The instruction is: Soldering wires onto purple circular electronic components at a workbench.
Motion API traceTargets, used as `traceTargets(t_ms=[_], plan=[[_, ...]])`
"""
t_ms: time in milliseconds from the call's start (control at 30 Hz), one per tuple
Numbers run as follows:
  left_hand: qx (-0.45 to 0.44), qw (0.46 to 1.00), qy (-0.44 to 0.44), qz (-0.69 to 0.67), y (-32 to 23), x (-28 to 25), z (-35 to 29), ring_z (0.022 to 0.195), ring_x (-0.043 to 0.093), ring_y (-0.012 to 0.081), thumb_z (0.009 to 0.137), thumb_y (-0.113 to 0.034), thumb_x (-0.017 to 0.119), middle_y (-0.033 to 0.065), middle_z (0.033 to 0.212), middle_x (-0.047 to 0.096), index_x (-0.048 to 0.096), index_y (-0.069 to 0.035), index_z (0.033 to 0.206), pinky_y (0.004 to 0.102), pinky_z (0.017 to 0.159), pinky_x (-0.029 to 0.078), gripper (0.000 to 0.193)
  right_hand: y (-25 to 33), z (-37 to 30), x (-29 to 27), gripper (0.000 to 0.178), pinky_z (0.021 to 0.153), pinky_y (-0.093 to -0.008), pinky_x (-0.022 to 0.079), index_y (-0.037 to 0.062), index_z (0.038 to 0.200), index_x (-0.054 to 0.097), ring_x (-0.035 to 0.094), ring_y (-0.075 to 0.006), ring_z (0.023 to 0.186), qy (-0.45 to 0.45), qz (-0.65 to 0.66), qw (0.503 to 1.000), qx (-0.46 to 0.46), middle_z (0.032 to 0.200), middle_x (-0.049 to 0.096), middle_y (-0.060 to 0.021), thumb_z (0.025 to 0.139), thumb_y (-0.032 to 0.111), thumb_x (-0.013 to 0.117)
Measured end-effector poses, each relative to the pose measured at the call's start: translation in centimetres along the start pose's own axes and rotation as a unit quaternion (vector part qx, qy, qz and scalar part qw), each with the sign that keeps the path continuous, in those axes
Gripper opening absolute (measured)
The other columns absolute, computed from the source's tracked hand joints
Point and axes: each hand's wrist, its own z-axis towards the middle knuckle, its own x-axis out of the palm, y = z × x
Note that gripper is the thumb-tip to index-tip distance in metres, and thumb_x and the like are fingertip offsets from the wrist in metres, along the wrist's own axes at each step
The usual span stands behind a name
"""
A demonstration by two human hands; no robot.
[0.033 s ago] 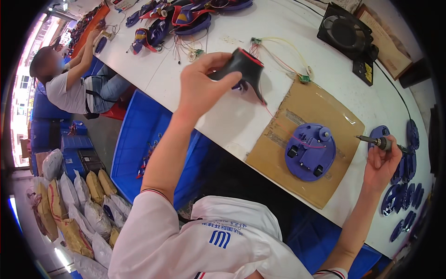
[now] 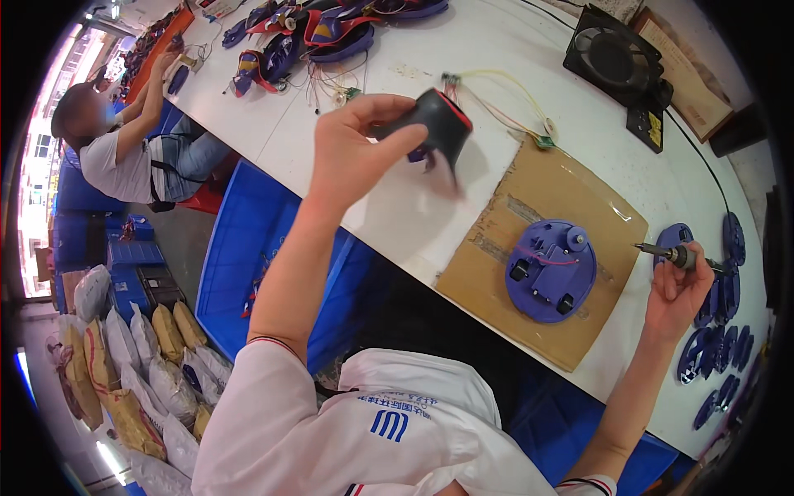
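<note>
My left hand [image 2: 356,149] is raised over the table, its thumb and fingers closed on a black curved plastic shell with a red rim [image 2: 442,124]. The lower tip of that shell is blurred, and a bit of purple shows beneath it. In my right hand [image 2: 680,289], at the table's right side, is a soldering iron [image 2: 674,254], its metal tip pointing left. Between the hands, a purple oval base [image 2: 550,285] with black wheels and a pink-red wire lies on a cardboard sheet [image 2: 496,256].
Several purple parts [image 2: 703,355] lie at the table's right edge. A black fan [image 2: 612,54] stands at the back. Wired circuit boards [image 2: 542,140] and purple-red shells [image 2: 339,33] lie on the far side. Another person [image 2: 116,149] works at far left, beyond a blue bin [image 2: 248,240].
The black shell has tilted and its lower tip has swung slightly left. The thin red wire running from it to the purple base no longer shows. My right hand has barely moved.
</note>
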Motion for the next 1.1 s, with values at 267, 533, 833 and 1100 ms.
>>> traceTargets(t_ms=[267, 533, 833, 1100], plan=[[0.019, 0.997, 0.066, -0.024, 0.7, 1.1, 8.8, 0.08, 0.06, 0.016, 0.076, -0.009, 0.066, 0.0091, 0.089, 0.066, 0.067, -0.003, 0.1, 0.0225, 0.07, 0.047, 0.024, -1.0, -0.3, -0.7, 0.02, 0.037, -0.0162, 0.019, 0.0025, 0.097, 0.055, 0.027, -0.003, 0.038, -0.038, 0.03, 0.999, 0.02, 0.064, 0.05, -0.0027, 0.089, 0.02, 0.048], [0.266, 0.931, -0.099, 0.232, 2.1, 2.9, 4.2, 0.091, 0.056, 0.0245, 0.073, -0.001, 0.064, 0.0057, 0.097, 0.063, 0.067, -0.005, 0.094, 0.0299, 0.081, 0.044, 0.022, -0.9, -1.0, -0.2, 0.02, 0.036, -0.0163, 0.019, 0.003, 0.094, 0.055, 0.028, -0.0029, 0.037, -0.02, 0.036, 0.998, 0.041, 0.063, 0.048, -0.002, 0.088, 0.021, 0.048], [0.356, 0.889, 0.236, 0.162, -1.7, 12.8, 1.0, 0.081, 0.055, 0.0256, 0.07, -0.007, 0.066, 0.0083, 0.09, 0.061, 0.065, -0.004, 0.086, 0.0339, 0.077, 0.046, 0.016, 0.5, -0.9, 1.1, 0.021, 0.034, -0.0155, 0.019, 0.0012, 0.093, 0.055, 0.026, -0.0029, 0.037, -0.02, 0.032, 0.999, 0.015, 0.058, 0.044, -0.0008, 0.089, 0.02, 0.047], [0.358, 0.82, 0.332, 0.298, -1.3, 16.4, 1.0, 0.076, 0.056, 0.0272, 0.077, -0.008, 0.058, 0.0114, 0.084, 0.058, 0.055, -0.001, 0.08, 0.0333, 0.068, 0.048, 0.007, 2.4, -2.0, 1.1, 0.023, 0.034, -0.0155, 0.02, 0.0007, 0.092, 0.056, 0.025, -0.0031, 0.035, 0.026, -0.071, 0.997, 0.025, 0.055, 0.042, 0.0005, 0.089, 0.022, 0.047]])
